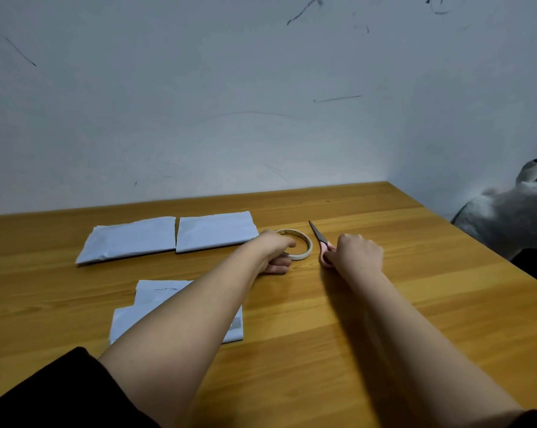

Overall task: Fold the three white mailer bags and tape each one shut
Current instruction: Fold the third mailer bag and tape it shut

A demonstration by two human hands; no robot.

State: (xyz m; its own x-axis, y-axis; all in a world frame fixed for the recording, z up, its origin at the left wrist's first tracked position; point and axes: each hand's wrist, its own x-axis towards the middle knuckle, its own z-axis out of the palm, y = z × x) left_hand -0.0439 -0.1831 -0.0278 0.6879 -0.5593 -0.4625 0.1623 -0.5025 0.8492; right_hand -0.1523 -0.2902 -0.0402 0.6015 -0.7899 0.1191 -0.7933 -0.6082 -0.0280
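Head view: left hand [275,251] grips the cream paper tape roll [298,244], right hand [358,253] grips pink-handled steel scissors [321,242] (loose tape could self-stick).

My left hand [275,250] grips the near-left rim of the roll of masking tape [298,244], fingers [278,268] curled under against the wooden counter [384,304]. My right hand [358,253] closes over the pink handles of the scissors [319,239], whose closed blades point away toward the wall. Two folded white mailer bags [131,237] [216,231] lie side by side at the far left, edges almost touching. A third mailer bag [156,299] lies nearer, partly under my left forearm. A grey plush toy [514,205] sits beyond the counter's right edge.
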